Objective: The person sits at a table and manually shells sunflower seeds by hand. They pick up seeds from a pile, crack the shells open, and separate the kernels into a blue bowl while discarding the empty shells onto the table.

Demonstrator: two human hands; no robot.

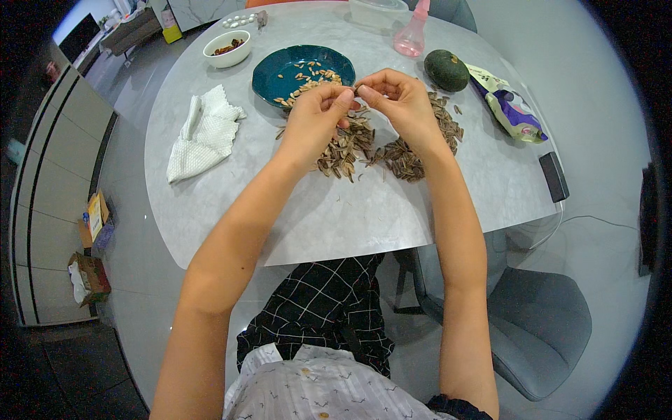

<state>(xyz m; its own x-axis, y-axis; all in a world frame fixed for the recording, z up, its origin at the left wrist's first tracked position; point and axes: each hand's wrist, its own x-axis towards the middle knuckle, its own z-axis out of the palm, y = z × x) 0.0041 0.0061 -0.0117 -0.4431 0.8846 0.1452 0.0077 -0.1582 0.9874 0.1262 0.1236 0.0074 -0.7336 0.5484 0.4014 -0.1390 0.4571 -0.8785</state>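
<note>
My left hand (315, 113) and my right hand (401, 102) meet fingertip to fingertip above the table. A small dark sunflower seed (357, 91) is pinched between them, partly covered by the fingers. Just beyond my left hand is a dark teal dish (270, 79) with pale shelled kernels (310, 84) in it. Under and between my hands lies a heap of split seed shells (344, 152). A second heap of darker sunflower seeds (404, 160) spreads below and around my right wrist, which hides part of it.
On the grey table (341, 220) are a white cloth (202, 136), a white bowl (228, 50) of dark pieces, a pink spray bottle (410, 39), a dark green round fruit (446, 70), a snack bag (509, 107) and a black power adapter (554, 177). A grey chair (535, 320) stands at right.
</note>
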